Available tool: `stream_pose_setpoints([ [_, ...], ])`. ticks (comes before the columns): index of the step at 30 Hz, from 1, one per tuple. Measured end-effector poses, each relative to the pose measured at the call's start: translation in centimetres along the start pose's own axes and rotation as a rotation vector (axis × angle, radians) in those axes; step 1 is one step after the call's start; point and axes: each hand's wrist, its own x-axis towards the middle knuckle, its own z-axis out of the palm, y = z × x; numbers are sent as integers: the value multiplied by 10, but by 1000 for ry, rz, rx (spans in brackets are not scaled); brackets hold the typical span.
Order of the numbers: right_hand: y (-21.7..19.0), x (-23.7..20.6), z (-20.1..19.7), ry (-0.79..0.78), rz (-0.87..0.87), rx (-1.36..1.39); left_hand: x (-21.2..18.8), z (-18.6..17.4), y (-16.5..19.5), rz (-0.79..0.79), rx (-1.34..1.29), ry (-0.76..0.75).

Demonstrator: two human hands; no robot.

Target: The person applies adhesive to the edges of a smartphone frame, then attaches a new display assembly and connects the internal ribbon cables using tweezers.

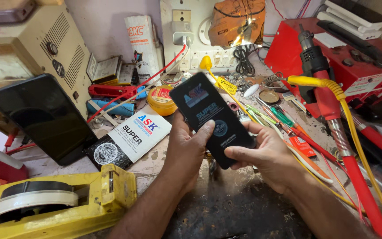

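Pale wall (107, 26), worn grey workbench (239, 208)

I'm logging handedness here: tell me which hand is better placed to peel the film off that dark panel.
Probably the right hand: its fingertips pinch the dark panel's lower edge, while the left hand grips its side.

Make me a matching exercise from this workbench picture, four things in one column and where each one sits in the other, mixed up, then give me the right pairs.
Things:
1. black phone-shaped panel
2. yellow tape dispenser
3. round yellow tin
4. red box-shaped unit

Places:
A. at the bottom left corner of the bench
B. far right, at the back of the bench
C. held between the left hand and the right hand
D. near the wall, just left of the held panel

Pairs: 1-C, 2-A, 3-D, 4-B
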Motion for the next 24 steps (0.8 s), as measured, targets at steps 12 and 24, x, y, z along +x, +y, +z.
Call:
stream_pose_setpoints([
  [12,1,-28,29,413,-940,-1361,-2,-6,2,-267,-129,79],
  [24,10,-22,3,260,-817,-891,8,-17,-8,-145,-399,176],
])
